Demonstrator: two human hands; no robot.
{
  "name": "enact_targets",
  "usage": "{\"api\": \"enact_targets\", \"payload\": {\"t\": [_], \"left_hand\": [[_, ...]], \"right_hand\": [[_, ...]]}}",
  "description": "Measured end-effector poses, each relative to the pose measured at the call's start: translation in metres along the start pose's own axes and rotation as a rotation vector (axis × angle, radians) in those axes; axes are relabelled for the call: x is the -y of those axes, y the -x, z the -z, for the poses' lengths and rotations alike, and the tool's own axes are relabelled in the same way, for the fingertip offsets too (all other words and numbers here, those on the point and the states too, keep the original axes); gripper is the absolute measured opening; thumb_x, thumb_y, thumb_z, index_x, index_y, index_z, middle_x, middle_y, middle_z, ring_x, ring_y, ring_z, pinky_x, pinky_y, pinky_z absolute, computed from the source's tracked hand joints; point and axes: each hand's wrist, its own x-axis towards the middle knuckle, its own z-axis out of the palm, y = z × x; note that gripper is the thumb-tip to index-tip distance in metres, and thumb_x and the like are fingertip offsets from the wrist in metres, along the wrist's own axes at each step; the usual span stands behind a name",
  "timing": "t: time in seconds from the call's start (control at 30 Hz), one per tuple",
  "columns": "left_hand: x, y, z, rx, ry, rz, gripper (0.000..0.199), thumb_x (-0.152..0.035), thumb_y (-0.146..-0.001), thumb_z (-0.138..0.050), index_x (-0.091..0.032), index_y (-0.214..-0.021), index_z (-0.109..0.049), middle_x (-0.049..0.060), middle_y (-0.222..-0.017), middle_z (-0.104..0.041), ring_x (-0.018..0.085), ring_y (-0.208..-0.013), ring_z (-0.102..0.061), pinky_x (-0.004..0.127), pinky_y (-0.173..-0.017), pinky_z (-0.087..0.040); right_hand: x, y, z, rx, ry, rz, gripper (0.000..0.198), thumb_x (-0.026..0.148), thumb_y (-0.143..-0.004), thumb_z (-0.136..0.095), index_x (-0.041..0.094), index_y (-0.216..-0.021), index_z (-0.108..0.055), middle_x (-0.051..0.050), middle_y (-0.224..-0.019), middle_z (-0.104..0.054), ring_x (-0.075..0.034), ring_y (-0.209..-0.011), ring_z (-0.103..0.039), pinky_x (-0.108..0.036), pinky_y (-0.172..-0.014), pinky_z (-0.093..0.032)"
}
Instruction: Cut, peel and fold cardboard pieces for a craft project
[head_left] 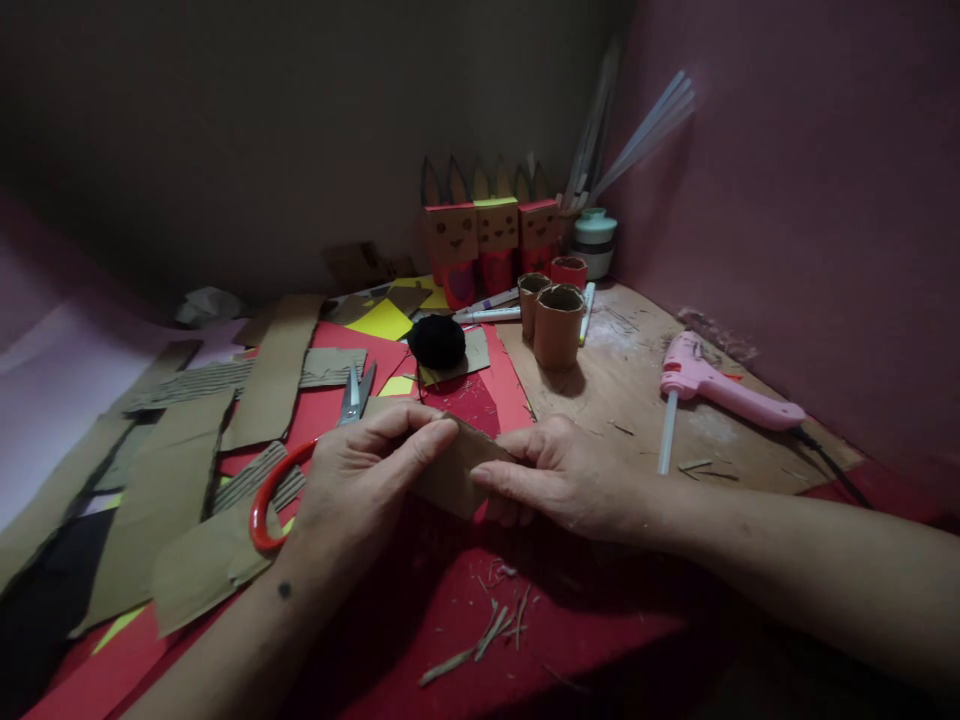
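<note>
A brown piece of cardboard (450, 478) is held up between both hands above the red surface. My left hand (375, 460) pinches its upper left part between thumb and fingers. On its right edge, my right hand (544, 475) grips with the thumb in front and the fingers mostly behind. Orange-handled scissors (262, 500) lie beside my left hand, their blades pointing away and partly hidden by that hand. Just beyond the cardboard sits a ball of black yarn (437, 342). Thin cardboard scraps (491, 635) are scattered in front.
Cardboard strips (274, 375) cover the left side. Two cardboard tubes (559, 325) stand behind my right hand. A pink glue gun (720, 385) with its cord rests at right. Box-headed figures with pointed ears (452, 235), a lidded jar (595, 245) and clear sticks (652, 130) stand at the back.
</note>
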Motion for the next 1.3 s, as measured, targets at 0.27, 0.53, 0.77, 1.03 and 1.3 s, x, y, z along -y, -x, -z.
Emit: {"api": "enact_targets", "payload": {"t": [0.27,0.53,0.77,1.03,1.3], "left_hand": [[0.0023,0.0022,-0.0034,-0.051,0.064,0.020,0.018,-0.034,-0.076,-0.071,-0.018,-0.069,-0.067,-0.001,-0.069,-0.063,0.012,-0.062,-0.054,0.021,-0.056,-0.043],[0.0024,-0.0043,0.0032,0.170,0.030,0.146,0.027,-0.045,-0.079,-0.067,-0.018,-0.074,-0.066,0.001,-0.065,-0.064,0.015,-0.058,-0.058,0.024,-0.053,-0.044],[0.0034,-0.0030,0.0002,0.134,-0.010,0.124,0.031,-0.045,-0.079,-0.066,-0.016,-0.067,-0.064,0.002,-0.060,-0.065,0.015,-0.054,-0.058,0.024,-0.050,-0.042],[0.0073,-0.0022,-0.0005,0.092,-0.047,0.089,0.031,-0.046,-0.079,-0.064,-0.016,-0.069,-0.064,0.002,-0.058,-0.063,0.015,-0.054,-0.056,0.024,-0.048,-0.040],[0.0047,-0.0029,0.0002,0.115,0.066,0.100,0.031,-0.044,-0.079,-0.066,-0.016,-0.065,-0.062,-0.001,-0.059,-0.058,0.010,-0.053,-0.049,0.021,-0.050,-0.039]], "right_hand": [[0.0030,-0.0034,-0.0027,0.144,-0.263,-0.145,0.029,0.038,-0.080,-0.068,0.011,-0.071,-0.065,0.000,-0.059,-0.061,-0.008,-0.051,-0.056,-0.018,-0.047,-0.043],[-0.0027,-0.0073,0.0011,0.140,-0.314,-0.126,0.024,0.030,-0.082,-0.062,0.011,-0.068,-0.064,-0.001,-0.055,-0.063,-0.008,-0.045,-0.058,-0.017,-0.042,-0.044],[-0.0029,-0.0060,0.0038,0.314,-0.439,-0.201,0.032,0.040,-0.073,-0.072,0.009,-0.070,-0.066,-0.004,-0.057,-0.067,-0.010,-0.042,-0.061,-0.018,-0.041,-0.047],[-0.0056,-0.0045,0.0007,0.307,-0.435,-0.220,0.034,0.041,-0.071,-0.074,0.009,-0.066,-0.067,-0.003,-0.052,-0.066,-0.009,-0.039,-0.058,-0.016,-0.039,-0.044],[-0.0035,-0.0044,0.0051,0.197,-0.337,-0.048,0.060,0.061,-0.088,-0.048,0.009,-0.065,-0.065,-0.006,-0.051,-0.064,-0.009,-0.038,-0.055,-0.018,-0.040,-0.041]]}}
